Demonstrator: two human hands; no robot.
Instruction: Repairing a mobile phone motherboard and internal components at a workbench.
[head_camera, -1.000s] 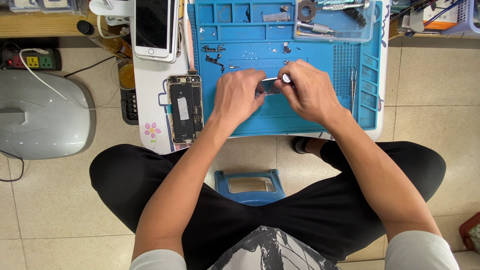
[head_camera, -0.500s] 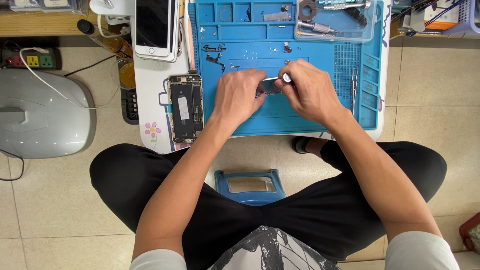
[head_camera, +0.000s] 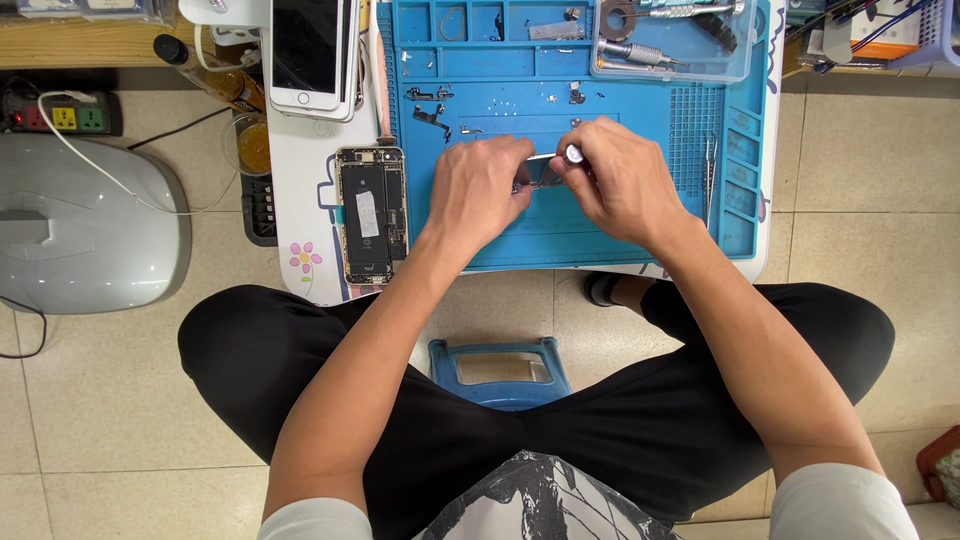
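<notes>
Blue silicone work mat (head_camera: 600, 235) covers the upper middle of the frame, lying on a small white tabletop (head_camera: 300, 215). Both hands meet at the mat's centre. The left hand (head_camera: 478, 190) has its grip closed on a small dark metal part (head_camera: 535, 178), pinning it against the mat. The right hand (head_camera: 620, 180) has its grip clamped on a slim screwdriver (head_camera: 572, 154), whose silver cap shows above the fingers, with the tip hidden at the part. Just left of the mat lies an opened phone body (head_camera: 370, 213) with its insides showing. Above that, at the upper left, a white phone (head_camera: 310, 52) lies screen up. A clear tray of tools (head_camera: 672, 40) sits at the mat's upper right, and tweezers (head_camera: 709, 180) lie along its right edge. Loose tiny parts (head_camera: 428, 95) are scattered on the mat's upper part.
</notes>
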